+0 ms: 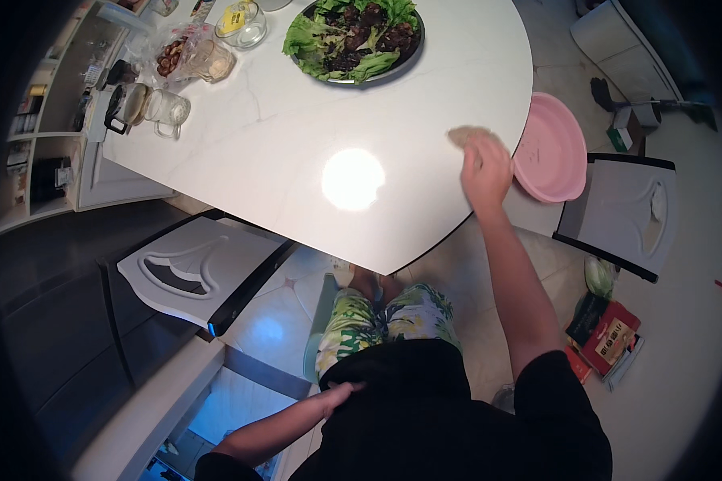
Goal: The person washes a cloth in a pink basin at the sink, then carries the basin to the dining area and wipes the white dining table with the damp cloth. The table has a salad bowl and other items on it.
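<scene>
My right hand (487, 171) is over the right edge of the white marbled table (289, 156), its fingers closed on a blurred beige cloth (470, 136). Just to its right, a pink plastic basin (552, 150) sits on a chair beside the table. Against the front of my black shirt rests my left hand (340, 397), with nothing visible in it; some of its fingers are hard to make out. Farther back on the table is an oval dish (422, 45) of dark cooked food on green lettuce leaves (373, 67).
At the table's left stand a glass mug (168, 111), a lidded glass pot (127, 103), a bag of brown nuts (169, 57) and a glass bowl (243, 27). A white chair (192, 270) is at the lower left. Packages (607, 337) and a cabbage (600, 275) lie at the right.
</scene>
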